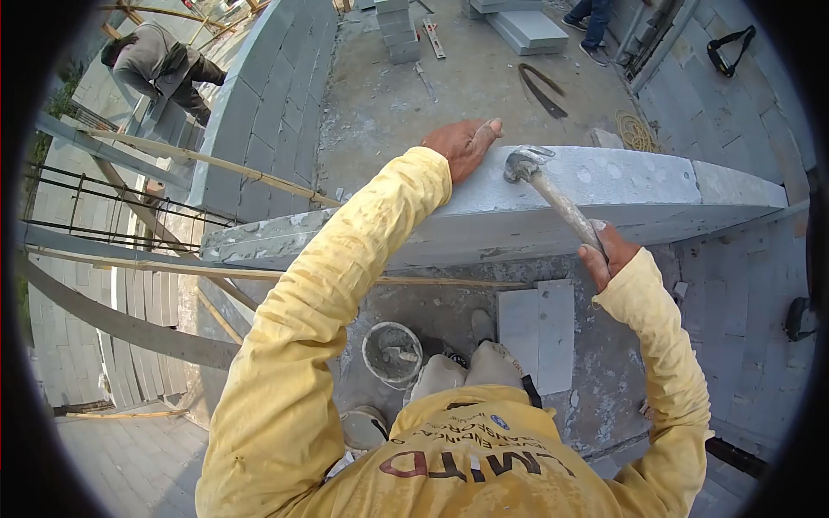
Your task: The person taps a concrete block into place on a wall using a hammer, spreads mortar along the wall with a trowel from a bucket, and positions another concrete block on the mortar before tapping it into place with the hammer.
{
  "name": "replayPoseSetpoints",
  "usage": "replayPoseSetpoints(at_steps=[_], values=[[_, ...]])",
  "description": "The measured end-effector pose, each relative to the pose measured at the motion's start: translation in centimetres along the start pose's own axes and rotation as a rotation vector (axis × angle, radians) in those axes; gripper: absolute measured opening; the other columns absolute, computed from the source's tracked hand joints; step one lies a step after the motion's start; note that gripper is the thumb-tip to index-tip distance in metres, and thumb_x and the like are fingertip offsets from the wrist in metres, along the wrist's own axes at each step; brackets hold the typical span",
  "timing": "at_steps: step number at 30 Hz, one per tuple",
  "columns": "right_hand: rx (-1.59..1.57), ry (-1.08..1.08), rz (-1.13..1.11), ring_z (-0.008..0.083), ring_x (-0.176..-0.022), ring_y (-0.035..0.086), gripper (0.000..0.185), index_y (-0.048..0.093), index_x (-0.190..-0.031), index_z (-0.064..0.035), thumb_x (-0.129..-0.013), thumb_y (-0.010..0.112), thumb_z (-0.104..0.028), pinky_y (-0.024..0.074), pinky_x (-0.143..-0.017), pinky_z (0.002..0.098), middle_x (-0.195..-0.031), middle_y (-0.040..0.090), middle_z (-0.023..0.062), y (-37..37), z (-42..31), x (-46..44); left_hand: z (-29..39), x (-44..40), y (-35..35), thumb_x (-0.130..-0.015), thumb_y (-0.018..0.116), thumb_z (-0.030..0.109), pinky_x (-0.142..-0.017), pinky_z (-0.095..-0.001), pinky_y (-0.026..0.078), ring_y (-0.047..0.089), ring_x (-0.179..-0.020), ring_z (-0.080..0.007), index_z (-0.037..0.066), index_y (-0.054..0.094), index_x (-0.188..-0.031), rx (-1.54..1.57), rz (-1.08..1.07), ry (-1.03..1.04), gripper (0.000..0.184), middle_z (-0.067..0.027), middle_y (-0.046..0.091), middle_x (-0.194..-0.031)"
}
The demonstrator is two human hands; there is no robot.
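Note:
My right hand [609,255] is closed round the handle of a claw hammer [560,200]. The hammer's metal head is over the top face of a pale grey concrete block [622,177] in the wall in front of me, and I cannot tell whether it touches. My left hand [462,148] grips the top of the block to the left of the hammer head, its fingers bent toward the far edge and partly hidden. Another block [734,187] adjoins at the right, and rough grey mortar [268,240] covers the wall top at the left.
A mortar bucket [392,354] stands by my feet, beside flat blocks [535,337]. Beyond the wall lie a level [433,39], a dark curved strip [542,91] and a coiled cord [637,131]. A person [160,65] bends at upper left; another person's legs [590,26] show at the top.

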State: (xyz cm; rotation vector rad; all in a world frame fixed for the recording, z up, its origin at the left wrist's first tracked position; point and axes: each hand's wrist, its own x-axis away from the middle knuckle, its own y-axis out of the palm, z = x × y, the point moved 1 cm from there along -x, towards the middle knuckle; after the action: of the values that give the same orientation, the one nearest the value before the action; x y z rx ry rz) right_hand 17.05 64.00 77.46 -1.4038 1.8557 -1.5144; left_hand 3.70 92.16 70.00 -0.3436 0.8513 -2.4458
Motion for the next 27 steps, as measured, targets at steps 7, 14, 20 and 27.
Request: replayPoseSetpoints(at_steps=[7,14,20,27], values=[[-0.392,-0.45,0.396,0.0308,-0.073,0.066,0.032,0.062,-0.113,-0.0002,-0.088,0.068,-0.021,0.0513,-0.066,0.0359,-0.085,0.065,0.0162,2.0,1.1,2.1,-1.6,-0.4,0.0,-0.104,0.038,0.047,-0.103,-0.0369,0.043,0.06,-0.116,-0.0283,0.002,0.067,-0.12,0.183,-0.01,0.023,0.056,-0.0168,0.067,-0.12],[-0.448,-0.623,0.153,0.0317,-0.066,0.06,0.02,0.062,-0.087,-0.0059,-0.073,0.074,-0.013,0.0496,-0.058,0.0386,-0.077,0.056,0.0092,9.3,4.1,0.2,-0.3,0.1,-0.4,-0.105,0.038,0.046,-0.096,-0.0378,0.047,0.064,-0.105,-0.0259,0.002,0.07,-0.113,0.064,-0.049,-0.022,0.055,-0.0154,0.069,-0.11],[-0.171,-0.724,0.071,0.0313,-0.073,0.059,0.027,0.063,-0.091,-0.0083,-0.067,0.073,-0.014,0.0504,-0.062,0.0413,-0.082,0.055,0.0091,12.4,6.6,-2.1,-0.8,0.1,-0.8,-0.104,0.037,0.05,-0.097,-0.0373,0.047,0.063,-0.104,-0.0237,0.002,0.069,-0.112,0.166,0.002,0.022,0.058,-0.0146,0.069,-0.107],[-0.005,-0.572,0.258,0.0364,-0.078,0.058,0.032,0.061,-0.089,-0.004,-0.062,0.076,-0.014,0.0489,-0.065,0.0465,-0.084,0.054,0.0141,14.6,7.5,-6.9,-0.2,0.3,-1.3,-0.103,0.037,0.054,-0.098,-0.0369,0.046,0.062,-0.106,-0.0238,0.001,0.069,-0.11,0.205,0.002,-0.008,0.062,-0.0148,0.068,-0.108]])
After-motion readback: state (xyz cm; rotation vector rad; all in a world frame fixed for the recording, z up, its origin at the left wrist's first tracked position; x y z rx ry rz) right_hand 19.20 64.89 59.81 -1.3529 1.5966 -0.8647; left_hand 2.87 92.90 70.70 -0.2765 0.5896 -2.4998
